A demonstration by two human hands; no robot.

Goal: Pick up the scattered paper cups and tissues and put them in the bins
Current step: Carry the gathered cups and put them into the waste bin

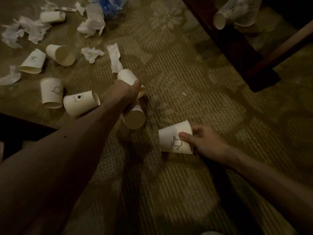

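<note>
White paper cups and crumpled tissues lie scattered on a dim patterned carpet. My left hand (126, 94) reaches forward and grips a paper cup (134, 117) whose open mouth faces me. Another cup (126, 76) lies touching or just beyond its fingers. My right hand (205, 142) pinches the rim of a cup with a line drawing (172, 139), thumb on the outside, the cup on its side just above the carpet. More cups (51, 93) (81, 102) (61, 54) lie at the left. Tissues (92, 23) (115, 57) lie further off.
A blue plastic thing (111, 5) shows at the top edge. Dark wooden furniture (237, 48) runs along the upper right, with a white bag holding cups (237, 12) behind it. A dark edge (20, 126) stands at the left.
</note>
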